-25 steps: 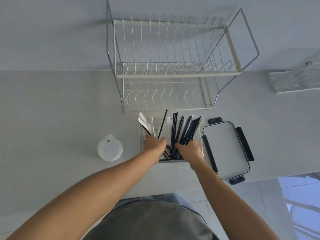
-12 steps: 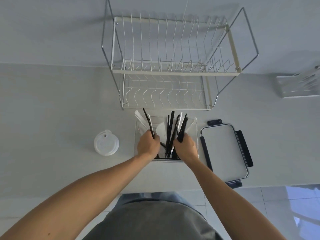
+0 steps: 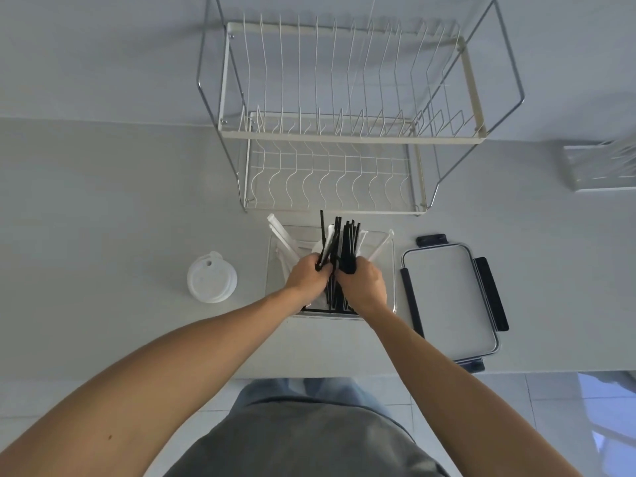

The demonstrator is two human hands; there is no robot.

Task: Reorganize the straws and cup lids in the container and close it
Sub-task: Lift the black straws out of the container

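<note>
Head view shows you in the middle of the sorting step: the black straws [image 3: 344,246] stand gathered in a tight, nearly upright bundle inside the clear container [image 3: 390,270], which sits at the counter's near edge just in front of the dish rack [image 3: 337,132]. Your left hand [image 3: 304,275] is curled round the left part of the bundle and your right hand [image 3: 363,282] round the right part, the two hands almost touching.

My judgement is that the task is about halfway: the straws are collected but not laid flat, and nothing is closed. Next you will need to lay the bundle down along the box so it sits below the rim, then fetch the cup lids [image 3: 211,278] and the container lid [image 3: 451,301].

The straws are thin, stiff and matte; several wrapped white straws [image 3: 282,235] lean loose against the left wall. The box is transparent, rectangular, round-cornered plastic. The cup lids are a frosted round stack to its left, well apart. The container lid lies flat just to the right, with dark clip flaps on its edges. The rack is white-coated wire on a chrome frame.
</note>
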